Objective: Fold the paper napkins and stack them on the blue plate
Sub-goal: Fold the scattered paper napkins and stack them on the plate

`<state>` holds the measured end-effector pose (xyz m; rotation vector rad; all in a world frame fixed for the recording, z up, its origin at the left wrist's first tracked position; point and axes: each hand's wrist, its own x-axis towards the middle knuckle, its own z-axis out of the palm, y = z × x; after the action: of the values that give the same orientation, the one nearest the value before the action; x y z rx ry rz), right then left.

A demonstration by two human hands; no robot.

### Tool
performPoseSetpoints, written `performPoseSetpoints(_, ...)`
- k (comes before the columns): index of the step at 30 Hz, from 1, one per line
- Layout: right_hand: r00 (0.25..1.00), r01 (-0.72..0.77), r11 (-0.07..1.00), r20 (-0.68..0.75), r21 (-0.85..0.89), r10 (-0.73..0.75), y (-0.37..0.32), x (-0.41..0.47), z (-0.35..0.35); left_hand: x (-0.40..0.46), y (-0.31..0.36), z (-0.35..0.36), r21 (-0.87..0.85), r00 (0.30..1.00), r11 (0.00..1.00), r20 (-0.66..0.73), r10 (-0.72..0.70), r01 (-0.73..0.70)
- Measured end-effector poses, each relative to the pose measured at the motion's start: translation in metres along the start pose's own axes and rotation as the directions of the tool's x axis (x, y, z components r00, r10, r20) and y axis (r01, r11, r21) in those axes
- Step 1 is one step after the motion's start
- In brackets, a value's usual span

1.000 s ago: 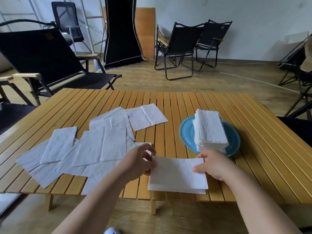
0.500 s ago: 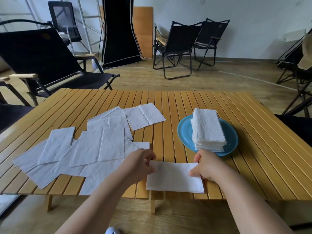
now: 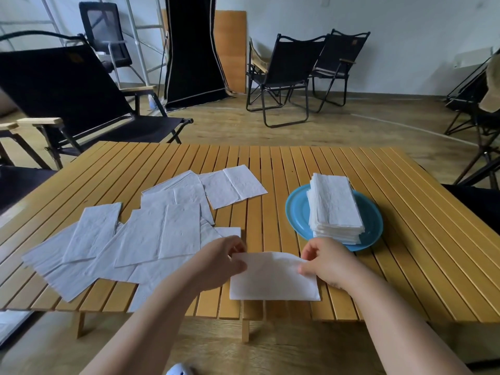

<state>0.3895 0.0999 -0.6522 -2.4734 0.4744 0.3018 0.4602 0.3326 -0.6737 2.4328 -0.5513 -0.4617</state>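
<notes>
White napkin point(image 3: 273, 280) folded narrower (both hands pinching)

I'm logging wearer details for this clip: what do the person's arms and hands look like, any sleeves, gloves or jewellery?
Both forearms are bare to the frame's edge: no sleeves show. The left hand and right hand wear no gloves, and no rings, watch or bracelet are visible.

We saw a room lit by soft, even daylight, moderately bright, without hard shadows. The wooden table point(image 3: 351, 169) gave a pale glare along its left edge, and the slats shone a little. The wide lens bent straight lines near the borders, so the far wall point(image 3: 405, 36) and chairs leaned outward. The centre was sharp; the corners looked slightly soft.
</notes>
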Motion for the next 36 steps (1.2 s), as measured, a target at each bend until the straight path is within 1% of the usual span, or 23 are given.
performPoseSetpoints(3, 1.000, 0.004, 0.999, -0.024, 0.041, -0.003, -0.001, 0.004, 0.005, 0.000, -0.007, -0.008, -0.043, 1.000, 0.999, -0.005, -0.025, 0.024)
performPoseSetpoints(6, 1.000, -0.007, 0.999, -0.007, 0.042, 0.008, -0.001, 0.006, 0.011, 0.000, -0.013, -0.006, -0.052, 0.997, 0.996, -0.024, -0.068, 0.067)
performPoseSetpoints(8, 1.000, -0.011, 0.999, -0.006, 0.035, 0.012, -0.002, 0.008, 0.014, 0.002, -0.013, -0.004, -0.019, 0.992, 0.997, -0.100, -0.073, 0.072)
performPoseSetpoints(11, 1.000, -0.017, 0.999, -0.026, 0.037, 0.018, 0.000, 0.009, 0.018, 0.004, -0.008, -0.001, 0.058, 0.965, 0.998, -0.260, -0.021, 0.037)
performPoseSetpoints(12, 0.999, -0.015, 0.999, -0.028, 0.043, 0.016, 0.001, 0.009, 0.018, 0.006, -0.005, 0.000, 0.072, 0.956, 0.997, -0.293, -0.003, 0.025)
performPoseSetpoints(14, 0.999, -0.001, 0.998, -0.044, 0.061, 0.004, 0.001, 0.009, 0.018, 0.006, 0.000, 0.002, 0.105, 0.949, 0.994, -0.315, 0.015, 0.020)
performPoseSetpoints(16, 0.994, 0.020, 0.997, -0.113, 0.073, -0.012, 0.001, 0.009, 0.017, 0.011, 0.005, 0.005, 0.151, 0.954, 0.988, -0.300, 0.009, 0.038)
performPoseSetpoints(19, 0.980, 0.051, 0.995, -0.198, 0.090, -0.032, -0.001, 0.010, 0.015, 0.025, 0.008, 0.010, 0.174, 0.960, 0.981, -0.277, -0.031, 0.082)
performPoseSetpoints(20, 0.978, 0.058, 0.993, -0.205, 0.099, -0.037, -0.001, 0.010, 0.016, 0.032, 0.008, 0.011, 0.198, 0.964, 0.976, -0.265, -0.033, 0.088)
performPoseSetpoints(22, 0.977, 0.069, 0.991, -0.208, 0.115, -0.044, 0.000, 0.012, 0.017, 0.050, 0.009, 0.010, 0.302, 0.973, 0.949, -0.230, -0.018, 0.089)
performPoseSetpoints(26, 0.975, 0.079, 0.984, -0.216, 0.159, -0.043, 0.005, 0.015, 0.015, 0.090, 0.011, -0.001, 0.519, 0.987, 0.852, -0.162, 0.014, 0.073)
performPoseSetpoints(28, 0.974, 0.086, 0.979, -0.220, 0.183, -0.045, 0.008, 0.017, 0.013, 0.106, 0.010, -0.006, 0.576, 0.995, 0.815, -0.102, -0.012, 0.069)
performPoseSetpoints(31, 0.975, 0.082, 0.977, -0.217, 0.196, -0.038, 0.012, 0.019, 0.012, 0.124, 0.011, -0.009, 0.569, 0.996, 0.818, -0.039, -0.082, 0.089)
performPoseSetpoints(33, 0.975, 0.082, 0.976, -0.217, 0.200, -0.037, 0.014, 0.021, 0.013, 0.129, 0.014, -0.009, 0.537, 0.994, 0.836, -0.039, -0.107, 0.111)
performPoseSetpoints(36, 0.977, 0.082, 0.973, -0.212, 0.215, -0.036, 0.016, 0.023, 0.013, 0.133, 0.019, -0.007, 0.536, 0.990, 0.833, -0.071, -0.120, 0.139)
